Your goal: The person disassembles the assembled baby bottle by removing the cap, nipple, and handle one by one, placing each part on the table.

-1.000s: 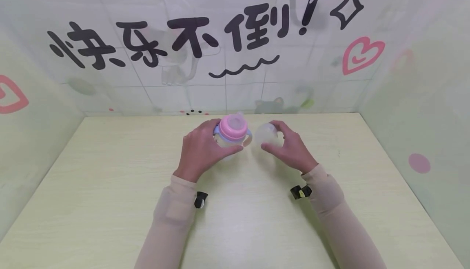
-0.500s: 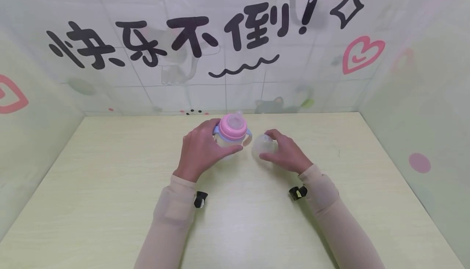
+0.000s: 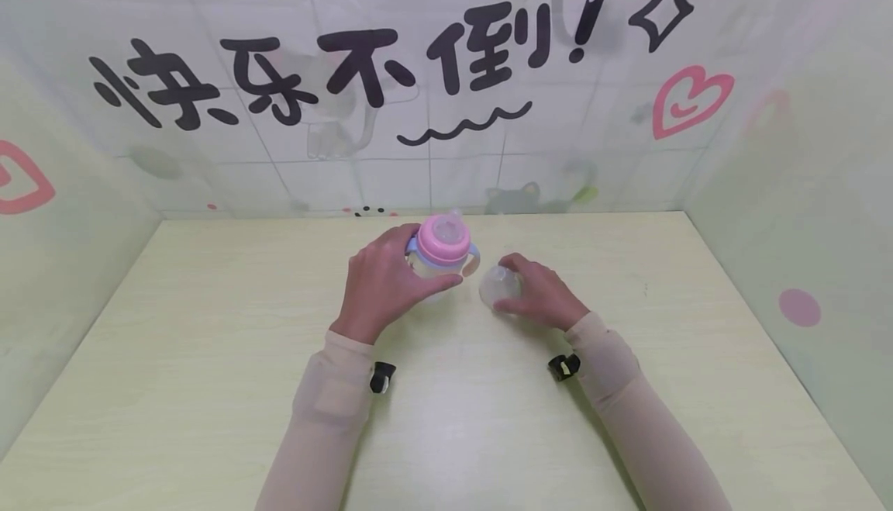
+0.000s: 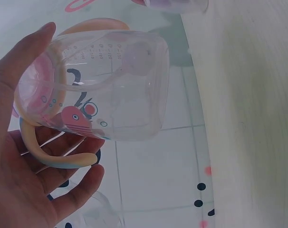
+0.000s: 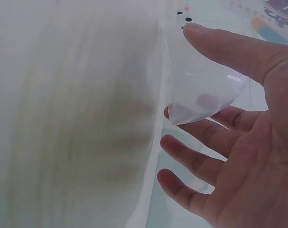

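Observation:
My left hand [image 3: 384,282] grips a baby sippy cup [image 3: 444,239] by its upper part, above the table. The cup has a pink collar, a clear soft spout and two side handles. In the left wrist view its clear body [image 4: 129,90] shows a fish print, measuring marks and a straw inside. Just right of it, my right hand [image 3: 546,292] holds a clear dome cap [image 3: 497,288] between thumb and fingers, low at the tabletop. The right wrist view has the cap [image 5: 201,97] between thumb and index finger, its wide rim towards the table; the other fingers are spread.
A pale wood-grain table [image 3: 446,418] lies under both hands. Behind it stands a back wall [image 3: 446,177] with black lettering and drawings, and side walls [image 3: 802,208] close off left and right. Each wrist carries a small black camera.
My right hand has brought the clear cap down and towards me to the tabletop, slightly left. The left hand and sippy cup have stayed almost still.

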Motion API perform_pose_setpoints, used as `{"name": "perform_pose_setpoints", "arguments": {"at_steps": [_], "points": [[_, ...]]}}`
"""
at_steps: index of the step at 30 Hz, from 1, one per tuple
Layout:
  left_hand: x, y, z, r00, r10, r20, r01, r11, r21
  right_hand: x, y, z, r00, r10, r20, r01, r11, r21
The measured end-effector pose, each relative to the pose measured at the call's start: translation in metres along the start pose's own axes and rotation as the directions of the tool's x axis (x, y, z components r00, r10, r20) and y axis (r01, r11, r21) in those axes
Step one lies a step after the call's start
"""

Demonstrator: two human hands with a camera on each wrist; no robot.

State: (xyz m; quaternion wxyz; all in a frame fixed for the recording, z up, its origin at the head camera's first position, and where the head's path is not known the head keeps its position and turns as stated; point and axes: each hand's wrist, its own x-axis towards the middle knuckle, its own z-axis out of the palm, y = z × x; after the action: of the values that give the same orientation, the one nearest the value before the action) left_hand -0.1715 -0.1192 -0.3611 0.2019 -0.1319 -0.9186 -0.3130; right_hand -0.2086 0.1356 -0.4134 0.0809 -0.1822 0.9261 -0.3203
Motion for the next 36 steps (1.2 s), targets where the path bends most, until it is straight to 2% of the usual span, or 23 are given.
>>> {"name": "perform_pose_setpoints", "arguments": {"at_steps": [10,18,30,36], "points": [[-0.0002,-0.0004,0.001,1.0,0.001,-0.003,-0.001,1.0,0.008,0.001,-0.0008,0.0012,0.999,0.039,0.028,-0.038,0.998,-0.04],[-0.0001,-0.0008,0.0013,1.0,-0.001,-0.007,0.001,1.0,0.018,0.0003,0.0015,0.0016,1.0,0.001,0.023,-0.001,1.0,-0.015],[0.0004,0.0011,-0.0012,1.0,-0.005,0.009,0.005,1.0,0.016,0.0004,0.0004,0.002,0.999,-0.004,0.04,0.004,1.0,0.002],[0.0005,0.0012,-0.0003,1.0,-0.012,0.014,0.012,1.0,0.017,-0.0028,-0.0034,-0.0056,0.999,-0.035,0.017,0.035,0.999,-0.008]]}}
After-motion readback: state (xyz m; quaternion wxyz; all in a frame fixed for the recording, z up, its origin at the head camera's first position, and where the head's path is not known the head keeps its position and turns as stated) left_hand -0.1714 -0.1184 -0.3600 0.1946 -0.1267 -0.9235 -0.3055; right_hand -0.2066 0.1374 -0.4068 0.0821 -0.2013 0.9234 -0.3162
